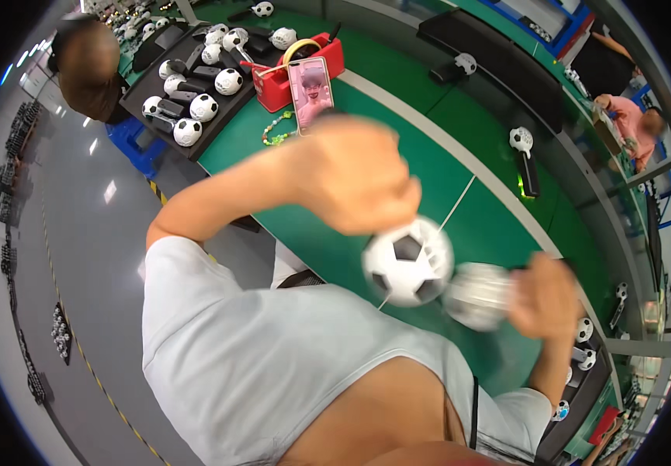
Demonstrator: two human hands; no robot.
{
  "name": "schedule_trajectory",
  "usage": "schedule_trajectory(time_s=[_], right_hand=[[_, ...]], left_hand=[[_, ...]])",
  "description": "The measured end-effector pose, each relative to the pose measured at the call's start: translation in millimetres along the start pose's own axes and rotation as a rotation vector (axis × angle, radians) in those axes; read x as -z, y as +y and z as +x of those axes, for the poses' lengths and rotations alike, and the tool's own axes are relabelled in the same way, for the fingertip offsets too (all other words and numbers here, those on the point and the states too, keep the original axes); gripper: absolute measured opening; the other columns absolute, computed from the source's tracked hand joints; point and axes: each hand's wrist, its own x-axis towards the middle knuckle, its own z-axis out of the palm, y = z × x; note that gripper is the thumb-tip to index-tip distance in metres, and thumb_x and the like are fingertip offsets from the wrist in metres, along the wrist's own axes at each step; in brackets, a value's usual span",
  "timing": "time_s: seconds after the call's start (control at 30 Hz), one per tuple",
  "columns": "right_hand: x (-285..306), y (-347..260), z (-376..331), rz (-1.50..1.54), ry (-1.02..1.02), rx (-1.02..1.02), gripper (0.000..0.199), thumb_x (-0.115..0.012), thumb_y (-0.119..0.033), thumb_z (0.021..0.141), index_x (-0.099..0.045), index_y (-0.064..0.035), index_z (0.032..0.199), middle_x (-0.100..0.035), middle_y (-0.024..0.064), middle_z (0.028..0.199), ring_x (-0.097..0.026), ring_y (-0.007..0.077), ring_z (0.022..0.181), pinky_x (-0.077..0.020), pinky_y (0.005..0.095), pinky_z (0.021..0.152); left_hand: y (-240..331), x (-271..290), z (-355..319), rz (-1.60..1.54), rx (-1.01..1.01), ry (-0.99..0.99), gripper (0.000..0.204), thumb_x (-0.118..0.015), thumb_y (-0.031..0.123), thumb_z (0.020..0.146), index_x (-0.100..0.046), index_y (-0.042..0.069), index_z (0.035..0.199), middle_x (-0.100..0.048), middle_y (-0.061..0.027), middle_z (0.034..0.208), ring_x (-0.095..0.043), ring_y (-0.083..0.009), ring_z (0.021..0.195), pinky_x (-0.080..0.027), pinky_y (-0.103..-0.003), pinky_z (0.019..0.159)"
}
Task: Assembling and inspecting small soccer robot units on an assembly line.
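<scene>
My left hand (362, 179) is closed, smeared by motion, above the green tabletop. Just below its fingers is a white-and-black soccer-ball head (408, 260), and a dark end pokes out behind the fist, so I seem to grip a ball-headed device by its black handle. My right hand (545, 295) is closed too, with a second ball head (477, 296), heavily blurred, at its fingers and a dark end behind it. The two balls are side by side, nearly touching. Most of both handles is hidden inside my hands.
A black tray (195, 147) of ball-headed devices stands at far left. Beside it are a red bin (273, 89) with tape, a phone (310, 93) and a beaded strap (277, 132). Another device (525, 159) glows green on the conveyor belt (498, 101). Co-workers sit left and far right.
</scene>
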Motion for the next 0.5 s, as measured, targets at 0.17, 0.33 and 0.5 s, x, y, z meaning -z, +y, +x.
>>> schedule_trajectory(time_s=[0.17,0.33,0.5], right_hand=[[-92,53,-5,0.330,-0.271,0.009,0.027,-0.065,-0.019,0.079,-0.055,-0.0046,0.100,-0.058,0.0082,0.068,-0.050,0.0176,0.052,-0.0400,0.0286,0.048],[-179,120,68,0.941,-0.372,-0.727,0.032,-0.054,-0.033,0.093,-0.049,-0.0030,0.103,-0.061,0.0113,0.074,-0.059,0.0170,0.054,-0.0453,0.0261,0.048],[-252,173,89,0.412,-0.040,-0.359,0.037,-0.056,-0.036,0.091,-0.061,0.0011,0.093,-0.064,0.0132,0.084,-0.063,0.0243,0.084,-0.0481,0.0318,0.072]], left_hand=[[-7,-134,6,-0.826,1.008,-0.130,0.037,-0.072,0.038,0.070,-0.061,0.006,0.086,-0.065,-0.0073,0.082,-0.062,-0.0229,0.070,-0.049,-0.031,0.067],[-54,-310,54,-1.053,1.323,0.085,0.062,-0.077,0.045,0.066,-0.057,-0.002,0.100,-0.066,-0.0153,0.089,-0.065,-0.0251,0.077,-0.052,-0.033,0.072],[-73,-418,97,-0.677,1.181,0.040,0.056,-0.074,0.039,0.069,-0.053,-0.004,0.099,-0.062,-0.0204,0.089,-0.062,-0.0372,0.082,-0.051,-0.039,0.075]])
